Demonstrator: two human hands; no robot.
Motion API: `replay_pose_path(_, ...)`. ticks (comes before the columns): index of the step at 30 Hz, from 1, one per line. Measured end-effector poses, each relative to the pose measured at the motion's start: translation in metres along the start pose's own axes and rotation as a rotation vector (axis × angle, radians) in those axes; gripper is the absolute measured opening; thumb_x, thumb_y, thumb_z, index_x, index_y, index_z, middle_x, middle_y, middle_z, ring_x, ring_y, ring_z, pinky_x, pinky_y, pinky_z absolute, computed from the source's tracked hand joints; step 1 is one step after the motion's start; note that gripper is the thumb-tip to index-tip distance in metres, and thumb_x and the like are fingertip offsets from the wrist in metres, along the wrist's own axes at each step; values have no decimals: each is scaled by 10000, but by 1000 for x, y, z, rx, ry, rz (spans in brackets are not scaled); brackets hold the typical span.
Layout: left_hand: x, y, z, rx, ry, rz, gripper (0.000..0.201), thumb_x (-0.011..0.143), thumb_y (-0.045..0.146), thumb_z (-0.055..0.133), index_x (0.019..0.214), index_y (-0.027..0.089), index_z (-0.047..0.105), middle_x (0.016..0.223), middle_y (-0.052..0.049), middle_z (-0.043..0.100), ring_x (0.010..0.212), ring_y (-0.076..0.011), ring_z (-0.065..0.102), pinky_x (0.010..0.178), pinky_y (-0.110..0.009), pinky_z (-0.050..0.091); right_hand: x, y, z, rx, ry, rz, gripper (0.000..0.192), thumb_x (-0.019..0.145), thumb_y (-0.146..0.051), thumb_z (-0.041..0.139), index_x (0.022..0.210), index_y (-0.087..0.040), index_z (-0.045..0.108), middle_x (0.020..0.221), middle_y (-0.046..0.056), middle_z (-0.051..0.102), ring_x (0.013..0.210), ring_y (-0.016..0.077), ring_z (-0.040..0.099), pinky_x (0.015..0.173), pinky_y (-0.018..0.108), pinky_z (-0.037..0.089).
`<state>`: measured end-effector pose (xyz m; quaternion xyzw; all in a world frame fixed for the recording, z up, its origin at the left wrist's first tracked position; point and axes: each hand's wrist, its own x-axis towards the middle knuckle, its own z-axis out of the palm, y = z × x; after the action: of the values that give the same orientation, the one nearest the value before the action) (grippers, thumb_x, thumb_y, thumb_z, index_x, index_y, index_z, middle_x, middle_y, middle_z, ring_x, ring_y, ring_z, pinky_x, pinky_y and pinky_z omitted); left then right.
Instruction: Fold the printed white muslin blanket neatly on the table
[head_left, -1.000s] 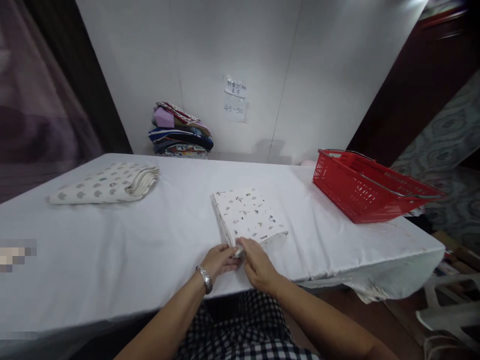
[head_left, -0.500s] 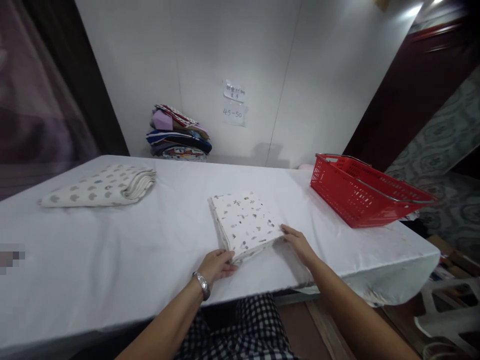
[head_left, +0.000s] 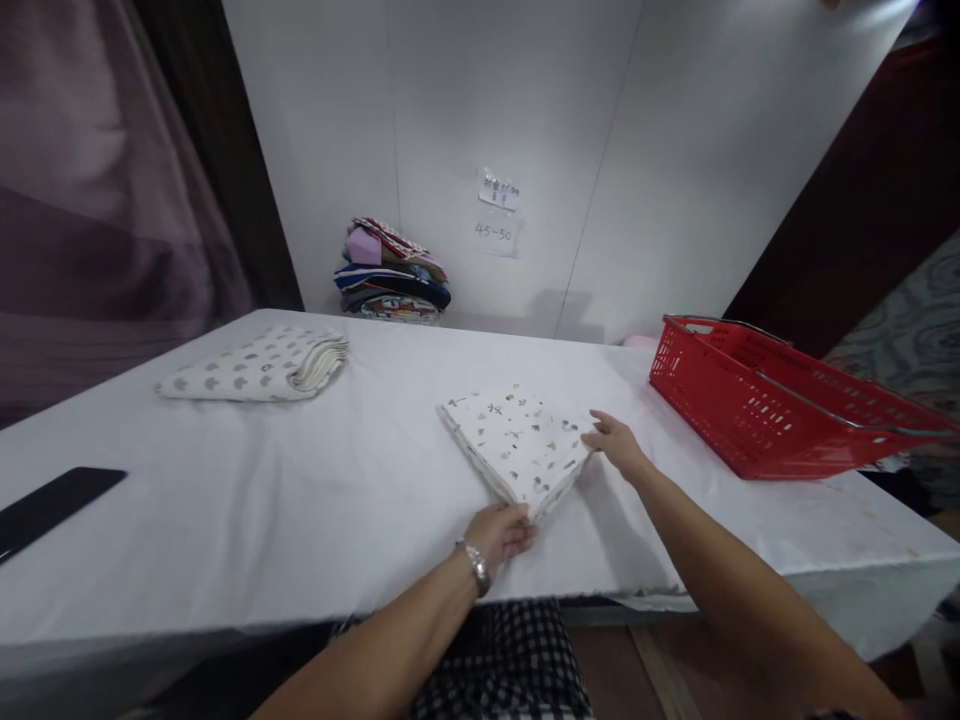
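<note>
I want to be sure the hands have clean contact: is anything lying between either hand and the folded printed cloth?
Nothing visible. The left hand touches the folded cloth at its near corner, the right hand at its right corner. The red basket sits apart, farther right.

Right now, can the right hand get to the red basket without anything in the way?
Probably yes. The right hand rests at the folded cloth's right corner, and only bare white tablecloth lies between it and the red basket. Reach looks short.
</note>
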<state>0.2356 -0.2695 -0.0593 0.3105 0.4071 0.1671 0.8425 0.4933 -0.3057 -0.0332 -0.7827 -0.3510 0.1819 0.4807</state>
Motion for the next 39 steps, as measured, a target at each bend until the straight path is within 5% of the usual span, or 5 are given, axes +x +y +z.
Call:
replay_pose_path(5,12,-17,33,1,7,-36,184,669,189,644,805,128,535,631,-23,588,583,-142,608,577,-248,473,-26,4,12,-396,55,-432,335,721,-214,530,1036,-141,616,1091,119,584,1048,238,509,956,421,369)
replay_pose_path(13,4,-17,29,-72,-83,20,165,591,153,654,731,135,568,600,-23,609,536,-126,570,552,-246,462,-140,5,54,-504,-124,-908,521,760,-97,401,1277,-159,402,1264,103,468,1206,206,382,1025,474,298)
replay_pose_path(18,6,-17,30,-46,-68,32,202,600,196,659,774,133,578,652,-40,630,582,-137,585,595,-262,472,-142,15,62,-649,-55,-932,627,711,-49,372,1333,-90,306,1322,143,393,1264,239,291,1014,501,309)
replay_pose_path(29,-6,-18,26,-66,-184,71,200,557,176,654,746,141,597,805,-41,636,818,-140,574,795,-246,416,-136,23,69,-635,158,-883,460,805,-155,439,1262,-137,385,1127,141,530,1049,228,491,880,438,450)
replay_pose_path(39,-3,-5,9,281,-248,-45,329,569,294,656,855,150,585,798,-43,622,632,-136,578,596,-271,444,-129,25,63,-603,152,-916,379,808,-172,472,1186,-159,451,1054,105,581,982,203,536,828,375,483)
